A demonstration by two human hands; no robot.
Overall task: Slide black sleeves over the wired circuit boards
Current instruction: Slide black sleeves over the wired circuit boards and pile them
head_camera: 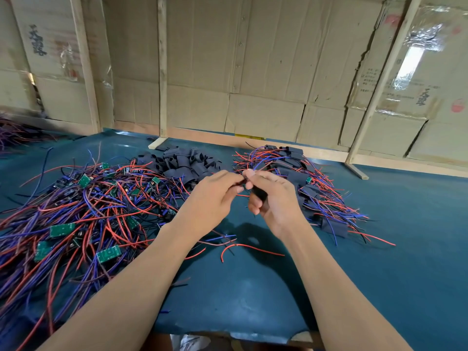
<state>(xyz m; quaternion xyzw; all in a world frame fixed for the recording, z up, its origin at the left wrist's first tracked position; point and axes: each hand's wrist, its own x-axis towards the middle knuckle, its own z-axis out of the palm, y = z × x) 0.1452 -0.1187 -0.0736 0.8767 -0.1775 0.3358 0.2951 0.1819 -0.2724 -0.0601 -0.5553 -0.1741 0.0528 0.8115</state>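
Observation:
Above the middle of the blue table, my right hand [272, 198] grips a black sleeve [259, 195]. My left hand [215, 196] pinches wires at the sleeve's upper end, fingertips touching those of the right hand. The circuit board itself is hidden by my fingers. A heap of bare green boards with red, blue and black wires [83, 211] lies at the left. Loose black sleeves [184, 163] are piled behind my hands. Sleeved boards with wires [298, 178] lie in a pile at the right.
The blue table mat [379, 274] runs to a front edge near the bottom of the view. A loose red wire [250, 247] lies under my forearms. Cardboard walls with wooden posts [162, 72] stand behind the table. More wires [12, 133] lie far left.

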